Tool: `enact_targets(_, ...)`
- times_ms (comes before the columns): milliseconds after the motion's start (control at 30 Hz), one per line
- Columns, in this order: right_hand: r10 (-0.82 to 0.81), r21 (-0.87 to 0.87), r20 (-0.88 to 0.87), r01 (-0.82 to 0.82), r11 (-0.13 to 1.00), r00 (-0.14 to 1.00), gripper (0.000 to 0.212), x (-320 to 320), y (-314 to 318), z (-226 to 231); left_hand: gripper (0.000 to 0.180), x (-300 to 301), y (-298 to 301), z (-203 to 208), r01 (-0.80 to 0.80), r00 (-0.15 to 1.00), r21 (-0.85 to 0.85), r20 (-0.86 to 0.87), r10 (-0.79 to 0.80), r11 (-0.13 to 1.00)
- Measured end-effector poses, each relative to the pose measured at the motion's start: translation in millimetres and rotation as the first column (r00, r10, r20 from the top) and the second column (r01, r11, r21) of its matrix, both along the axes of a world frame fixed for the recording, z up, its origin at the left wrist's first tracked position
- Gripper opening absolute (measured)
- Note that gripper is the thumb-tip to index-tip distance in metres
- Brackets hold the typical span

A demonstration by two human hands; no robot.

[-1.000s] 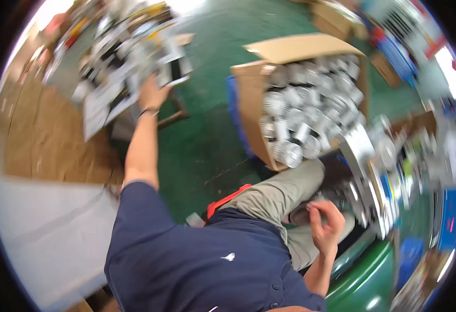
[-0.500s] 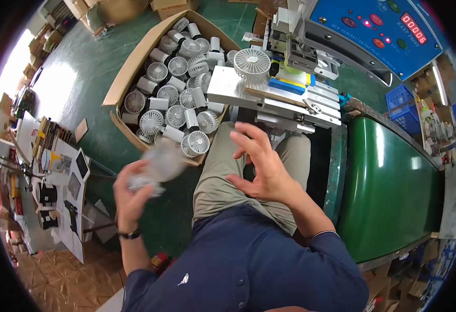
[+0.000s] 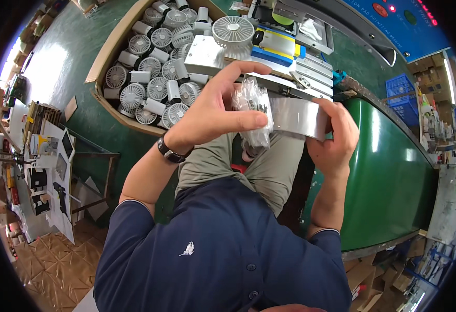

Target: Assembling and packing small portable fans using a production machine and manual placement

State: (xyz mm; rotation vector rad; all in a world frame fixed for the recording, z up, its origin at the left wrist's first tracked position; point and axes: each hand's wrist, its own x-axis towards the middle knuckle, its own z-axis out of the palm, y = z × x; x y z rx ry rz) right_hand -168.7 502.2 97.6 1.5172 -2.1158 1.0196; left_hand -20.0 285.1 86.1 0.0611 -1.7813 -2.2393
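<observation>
An open brown cardboard box (image 3: pixel 116 39) of round pale-grey fans (image 3: pixel 157 88) stands ahead to our left. Over our khaki-trousered lap (image 3: pixel 207 161), our left hand (image 3: pixel 215 112) is clamped on a crumpled clear plastic packet (image 3: pixel 254 106), our right hand (image 3: pixel 337 138) on a glossy silvery curved band (image 3: pixel 296 117) beside it.

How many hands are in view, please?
2: the left hand at centre, holding a clear plastic bundle; the right hand to its right, holding a shiny strip. No others show.
</observation>
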Motion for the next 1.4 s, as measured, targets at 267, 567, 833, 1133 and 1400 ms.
enact_targets(267, -0.053, -0.201, 0.074, 0.067, 0.977, 0.996, 0.048, -10.5, -9.1, -16.9, 0.044, -1.0, -18.8, -14.4, -0.106, 0.981, 0.017, 0.165, 0.102, 0.994)
enact_targets(567, 0.029, -0.216, 0.015, -0.025, 0.976, 0.999, 0.043, 14.1, -39.7, -38.4, 0.035, -0.1, -11.0, -32.3, -0.335, 0.938, -0.586, -0.131, 0.322, 0.738)
enact_targets(833, -0.055, -0.109, -0.017, 0.053, 0.993, 0.998, 0.037, 13.6, -41.3, -40.6, 0.036, -2.7, 6.0, -50.9, -0.351, 0.936, 0.173, 0.051, 0.348, 0.92)
enact_targets(1133, -0.04, -0.095, -0.178, 0.024, 0.995, 0.983, 0.048, -4.8, -51.7, -35.4, 0.041, 1.0, -9.1, -53.1, 0.026, 0.984, 0.337, 0.158, -0.084, 0.941)
enact_targets(1400, 0.013, 0.052, -0.173, -0.004, 0.999, 0.985, 0.049, -9.5, -46.2, -30.6, 0.041, -1.6, -8.7, -27.6, -0.151, 0.984, -0.226, 0.06, 0.168, 0.962)
